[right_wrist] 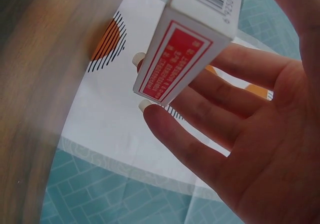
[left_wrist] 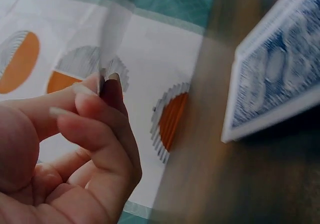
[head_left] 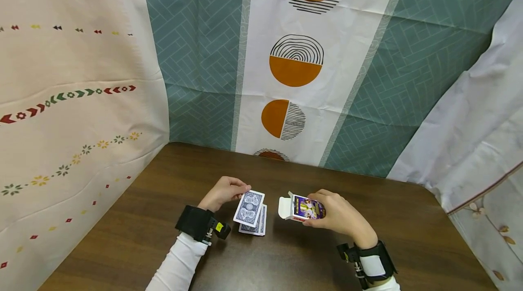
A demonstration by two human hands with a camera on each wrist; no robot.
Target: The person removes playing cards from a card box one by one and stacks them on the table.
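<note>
My left hand pinches a blue-backed playing card at its top edge between thumb and fingertips. In the left wrist view that card appears nearly edge-on and blurred. Partly beneath it on the table lies a stack of playing cards, also blue-backed; the left wrist view has the stack at its right side. To the right, my right hand holds a purple and white card box with its flap open toward the left. A barcode and a red label show on the box in the right wrist view. Whether cards are inside is hidden.
Both hands are above a brown wooden table. Patterned cloth hangings rise behind it, with a cream one on the left and a white one on the right. Each wrist wears a black strap with a small camera.
</note>
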